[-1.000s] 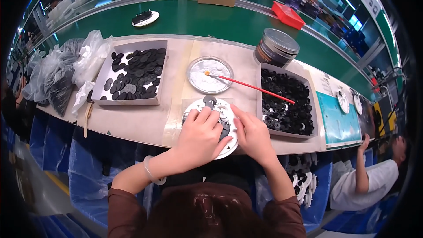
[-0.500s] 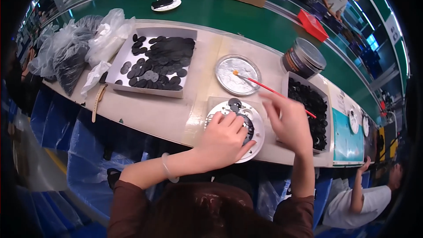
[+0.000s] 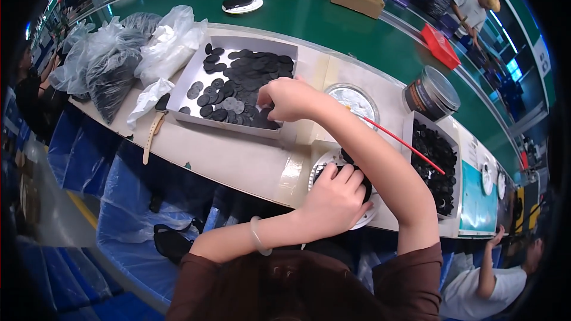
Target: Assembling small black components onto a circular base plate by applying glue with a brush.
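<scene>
Since the earlier frames our right hand (image 3: 289,98) has left the round plate (image 3: 364,219) near the lower centre of the frame and crossed over our left arm to the grey tray (image 3: 196,71) at upper centre. Our left hand (image 3: 336,197) has stayed on the plate.

The right hand is curled, fingertips down among the black discs (image 3: 238,86) at the tray's near right corner. We cannot tell whether a disc is already pinched between the fingers. The left hand lies flat and spread over the plate, pressing down on the dark pieces there and gripping nothing.

We judge the step in hand to be the fetching of a disc from the tray, with the plate held steady meanwhile. The next move appears to call for a clean pinch on a single disc, since they overlap thickly here, and then a carry back across the left forearm to the plate.

A red stick (image 3: 404,145) rests across a shallow dish (image 3: 355,100) just right of the tray. A second tray (image 3: 437,163) of black pieces sits at right. Plastic bags (image 3: 119,59) lie at upper left.
</scene>
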{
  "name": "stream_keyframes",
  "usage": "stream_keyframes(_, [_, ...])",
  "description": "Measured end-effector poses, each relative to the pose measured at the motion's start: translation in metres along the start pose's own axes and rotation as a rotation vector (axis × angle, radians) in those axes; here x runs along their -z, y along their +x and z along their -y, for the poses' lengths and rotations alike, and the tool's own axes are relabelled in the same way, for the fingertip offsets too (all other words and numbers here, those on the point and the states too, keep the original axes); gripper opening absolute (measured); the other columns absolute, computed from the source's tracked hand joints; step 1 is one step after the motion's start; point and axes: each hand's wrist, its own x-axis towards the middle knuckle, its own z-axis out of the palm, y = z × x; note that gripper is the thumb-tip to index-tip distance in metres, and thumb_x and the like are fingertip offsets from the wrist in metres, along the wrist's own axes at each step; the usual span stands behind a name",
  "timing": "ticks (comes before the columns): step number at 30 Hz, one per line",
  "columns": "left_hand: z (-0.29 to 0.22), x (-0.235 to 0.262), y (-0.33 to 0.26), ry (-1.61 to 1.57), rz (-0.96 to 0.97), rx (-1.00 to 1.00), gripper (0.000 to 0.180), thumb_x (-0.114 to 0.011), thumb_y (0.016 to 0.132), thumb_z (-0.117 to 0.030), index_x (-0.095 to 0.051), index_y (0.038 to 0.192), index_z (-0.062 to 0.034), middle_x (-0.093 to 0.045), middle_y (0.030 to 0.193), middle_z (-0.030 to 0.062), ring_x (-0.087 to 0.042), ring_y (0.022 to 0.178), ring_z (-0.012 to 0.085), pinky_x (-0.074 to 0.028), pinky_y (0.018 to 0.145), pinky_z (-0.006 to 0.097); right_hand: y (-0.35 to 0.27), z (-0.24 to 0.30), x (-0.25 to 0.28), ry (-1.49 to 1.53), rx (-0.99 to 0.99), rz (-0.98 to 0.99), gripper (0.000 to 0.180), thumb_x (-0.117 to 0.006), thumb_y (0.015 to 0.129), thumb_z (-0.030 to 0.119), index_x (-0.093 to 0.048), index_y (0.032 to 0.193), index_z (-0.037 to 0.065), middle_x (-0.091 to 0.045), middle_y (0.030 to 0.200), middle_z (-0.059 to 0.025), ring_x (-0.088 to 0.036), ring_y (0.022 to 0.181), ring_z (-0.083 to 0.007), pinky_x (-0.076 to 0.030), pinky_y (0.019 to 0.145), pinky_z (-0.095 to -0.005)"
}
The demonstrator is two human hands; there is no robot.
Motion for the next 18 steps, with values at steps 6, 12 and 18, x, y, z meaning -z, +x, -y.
stream_keyframes(6, [0.003, 0.000, -0.003, -0.012, 0.004, 0.018, 0.030, -0.068, 0.067, -0.029, -0.061, 0.075, -0.0013, -0.056, 0.086, 0.0106, -0.051, 0.082, 0.0233, -0.036, 0.068, 0.034, 0.003, 0.008, 0.001, -0.225, 0.042, 0.032, 0.026, -0.066, 0.066, 0.010, -0.064, 0.092, 0.014, -0.064, 0.088, 0.0003, -0.053, 0.099, -0.0195, -0.033, 0.082, -0.0401])
stream_keyframes(12, [0.001, -0.001, -0.004, -0.004, -0.028, -0.001, 0.028, -0.067, 0.067, -0.028, -0.060, 0.074, -0.0014, -0.052, 0.083, 0.0092, -0.048, 0.082, 0.0225, -0.036, 0.070, 0.034, 0.004, 0.007, 0.002, -0.179, 0.121, -0.015, 0.016, -0.070, 0.067, 0.014, -0.060, 0.079, 0.011, -0.063, 0.081, -0.0024, -0.059, 0.087, -0.0229, -0.039, 0.075, -0.0383])
stream_keyframes(18, [-0.002, 0.000, -0.005, -0.018, -0.029, 0.027, 0.034, -0.070, 0.066, -0.032, -0.058, 0.080, -0.0036, -0.051, 0.088, 0.0093, -0.048, 0.085, 0.0245, -0.036, 0.071, 0.035, -0.021, -0.002, 0.031, -0.040, 0.175, -0.261, 0.016, -0.063, 0.076, 0.022, -0.060, 0.076, 0.006, -0.060, 0.067, -0.0124, -0.059, 0.067, -0.0302, -0.044, 0.060, -0.0397])
